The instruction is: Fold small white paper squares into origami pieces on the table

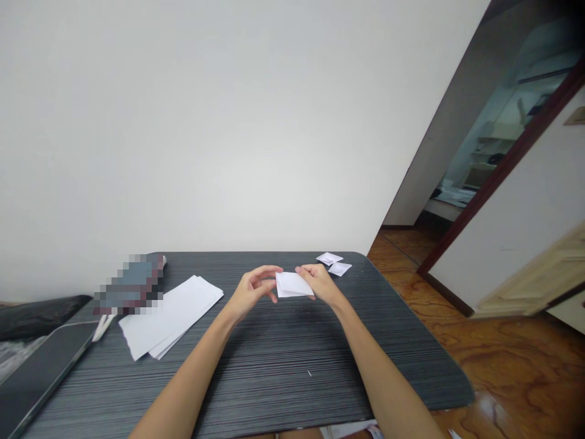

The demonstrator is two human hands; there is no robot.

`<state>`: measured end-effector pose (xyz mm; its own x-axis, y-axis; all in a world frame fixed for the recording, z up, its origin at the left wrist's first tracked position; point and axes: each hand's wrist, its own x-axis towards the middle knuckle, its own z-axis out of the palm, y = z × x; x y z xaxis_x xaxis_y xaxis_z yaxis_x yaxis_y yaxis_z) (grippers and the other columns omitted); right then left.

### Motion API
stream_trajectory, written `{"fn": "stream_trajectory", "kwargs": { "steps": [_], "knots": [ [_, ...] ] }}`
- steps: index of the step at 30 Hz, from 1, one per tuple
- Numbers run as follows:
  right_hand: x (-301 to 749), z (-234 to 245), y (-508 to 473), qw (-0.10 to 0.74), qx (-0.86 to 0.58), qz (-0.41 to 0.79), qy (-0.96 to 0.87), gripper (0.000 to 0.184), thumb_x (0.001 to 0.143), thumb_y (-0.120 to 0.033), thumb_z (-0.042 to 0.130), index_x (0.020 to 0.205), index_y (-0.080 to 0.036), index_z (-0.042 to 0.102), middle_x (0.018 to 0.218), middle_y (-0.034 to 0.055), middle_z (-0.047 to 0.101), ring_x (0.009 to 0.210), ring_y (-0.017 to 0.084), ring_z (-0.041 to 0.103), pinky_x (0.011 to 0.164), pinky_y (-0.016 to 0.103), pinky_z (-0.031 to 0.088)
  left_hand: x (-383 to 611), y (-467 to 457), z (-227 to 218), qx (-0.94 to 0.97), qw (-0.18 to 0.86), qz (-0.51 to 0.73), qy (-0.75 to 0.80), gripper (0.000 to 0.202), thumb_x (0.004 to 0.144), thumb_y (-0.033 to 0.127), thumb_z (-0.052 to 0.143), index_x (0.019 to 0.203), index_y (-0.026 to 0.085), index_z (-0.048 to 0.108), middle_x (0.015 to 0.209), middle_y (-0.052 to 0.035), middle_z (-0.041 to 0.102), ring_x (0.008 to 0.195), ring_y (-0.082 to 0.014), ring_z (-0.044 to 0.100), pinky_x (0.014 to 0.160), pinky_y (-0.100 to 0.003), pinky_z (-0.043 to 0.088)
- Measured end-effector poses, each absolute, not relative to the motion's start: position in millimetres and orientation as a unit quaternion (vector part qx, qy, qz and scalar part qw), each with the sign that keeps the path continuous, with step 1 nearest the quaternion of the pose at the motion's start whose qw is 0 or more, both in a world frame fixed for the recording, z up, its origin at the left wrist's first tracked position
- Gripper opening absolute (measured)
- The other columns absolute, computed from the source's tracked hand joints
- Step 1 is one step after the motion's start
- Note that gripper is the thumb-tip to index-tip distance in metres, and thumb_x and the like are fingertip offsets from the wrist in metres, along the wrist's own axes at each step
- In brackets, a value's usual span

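A small folded piece of white paper (pixel 292 285) is held up above the dark table (pixel 283 372), between my two hands. My right hand (pixel 319 282) grips its right side, with the thumb on top and fingers beneath. Beside its left edge, my left hand (pixel 257 285) has its fingers apart and curved; a fingertip is close to the paper's upper left corner, and I cannot tell whether it touches. Two small folded paper pieces, one (pixel 329 258) behind the other (pixel 340 269), lie at the far right of the table.
Several loose white paper sheets (pixel 173 314) lie overlapping on the left. Next to them is a blurred-out object (pixel 132 283) with a white cable (pixel 104 327). A dark flat panel (pixel 50 372) occupies the near left corner. A white wall (pixel 256 134) rises behind the table.
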<state>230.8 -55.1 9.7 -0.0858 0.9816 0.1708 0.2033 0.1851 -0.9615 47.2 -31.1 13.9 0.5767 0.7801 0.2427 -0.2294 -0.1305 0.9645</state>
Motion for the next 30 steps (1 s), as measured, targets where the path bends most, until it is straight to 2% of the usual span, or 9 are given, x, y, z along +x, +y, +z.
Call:
{"fn": "stream_trajectory", "kwargs": {
  "steps": [4, 8, 13, 15, 17, 20, 24, 27, 30],
  "knots": [
    [232, 9, -55, 0.468, -0.482, 0.415, -0.614, 0.035, 0.074, -0.044, 0.045, 0.052, -0.017, 0.044, 0.034, -0.0070, 0.037, 0.025, 0.005, 0.032, 0.024, 0.018, 0.018, 46, -31, 15, 0.635, 0.618, 0.405, 0.224, 0.032, 0.068, 0.029, 0.058, 0.095, 0.012, 0.056, 0.087, -0.0078, 0.058, 0.065, -0.0136, 0.055, 0.050, -0.026, 0.048],
    [232, 9, -56, 0.464, -0.486, 0.407, -0.619, 0.035, 0.075, -0.043, 0.045, 0.051, -0.017, 0.043, 0.034, -0.0070, 0.037, 0.026, 0.006, 0.032, 0.024, 0.018, 0.019, 45, -31, 16, 0.660, 0.594, 0.395, 0.237, 0.026, 0.069, 0.027, 0.057, 0.091, 0.012, 0.057, 0.086, -0.0062, 0.058, 0.055, -0.0099, 0.055, 0.054, -0.026, 0.048],
    [233, 10, -56, 0.451, -0.494, 0.384, -0.636, 0.035, 0.075, -0.042, 0.045, 0.052, -0.017, 0.044, 0.039, -0.0060, 0.038, 0.032, 0.006, 0.036, 0.029, 0.018, 0.024, 46, -32, 16, 0.686, 0.565, 0.389, 0.241, 0.015, 0.069, 0.022, 0.056, 0.081, 0.012, 0.058, 0.073, -0.0032, 0.061, 0.058, -0.0107, 0.056, 0.057, -0.023, 0.047],
    [234, 12, -56, 0.464, -0.477, 0.359, -0.654, 0.028, 0.076, -0.039, 0.046, 0.062, -0.015, 0.052, 0.051, -0.0028, 0.049, 0.045, 0.008, 0.046, 0.039, 0.019, 0.034, 45, -31, 15, 0.702, 0.534, 0.391, 0.261, 0.015, 0.069, 0.023, 0.057, 0.077, 0.012, 0.060, 0.071, -0.0038, 0.063, 0.060, -0.0120, 0.057, 0.059, -0.024, 0.048],
    [236, 16, -57, 0.480, -0.441, 0.346, -0.674, 0.023, 0.076, -0.036, 0.047, 0.085, -0.017, 0.055, 0.078, 0.0023, 0.057, 0.068, 0.011, 0.054, 0.056, 0.021, 0.041, 44, -29, 13, 0.717, 0.486, 0.406, 0.291, 0.017, 0.068, 0.025, 0.058, 0.076, 0.012, 0.063, 0.072, -0.0052, 0.065, 0.062, -0.0140, 0.059, 0.062, -0.025, 0.048],
    [237, 24, -63, 0.454, -0.410, 0.333, -0.718, 0.034, 0.071, -0.033, 0.056, 0.103, -0.023, 0.050, 0.112, 0.0059, 0.045, 0.103, 0.017, 0.045, 0.079, 0.028, 0.039, 44, -26, 7, 0.725, 0.410, 0.452, 0.320, 0.019, 0.068, 0.027, 0.058, 0.077, 0.013, 0.066, 0.075, -0.0064, 0.067, 0.068, -0.0167, 0.062, 0.065, -0.026, 0.049],
    [231, 28, -67, 0.432, -0.438, 0.256, -0.746, 0.023, 0.065, -0.031, 0.063, 0.086, -0.023, 0.058, 0.114, 0.0049, 0.041, 0.119, 0.020, 0.028, 0.094, 0.032, 0.027, 47, -26, 3, 0.730, 0.332, 0.504, 0.320, 0.017, 0.068, 0.027, 0.058, 0.075, 0.014, 0.066, 0.076, -0.0066, 0.068, 0.069, -0.0173, 0.062, 0.066, -0.027, 0.050],
    [225, 21, -62, 0.483, -0.467, 0.238, -0.702, 0.013, 0.069, -0.030, 0.059, 0.076, -0.020, 0.060, 0.112, 0.0059, 0.043, 0.113, 0.019, 0.036, 0.094, 0.032, 0.026, 50, -29, 3, 0.733, 0.300, 0.519, 0.320, 0.015, 0.068, 0.027, 0.059, 0.074, 0.014, 0.066, 0.076, -0.0060, 0.068, 0.069, -0.0171, 0.063, 0.065, -0.027, 0.050],
    [223, 12, -54, 0.530, -0.466, 0.306, -0.639, 0.015, 0.067, -0.031, 0.060, 0.072, -0.017, 0.060, 0.100, 0.0065, 0.052, 0.096, 0.019, 0.049, 0.083, 0.032, 0.035, 53, -32, 4, 0.729, 0.304, 0.520, 0.324, 0.016, 0.069, 0.026, 0.058, 0.074, 0.014, 0.066, 0.075, -0.0058, 0.068, 0.067, -0.0169, 0.063, 0.063, -0.026, 0.051]
  ]
}}
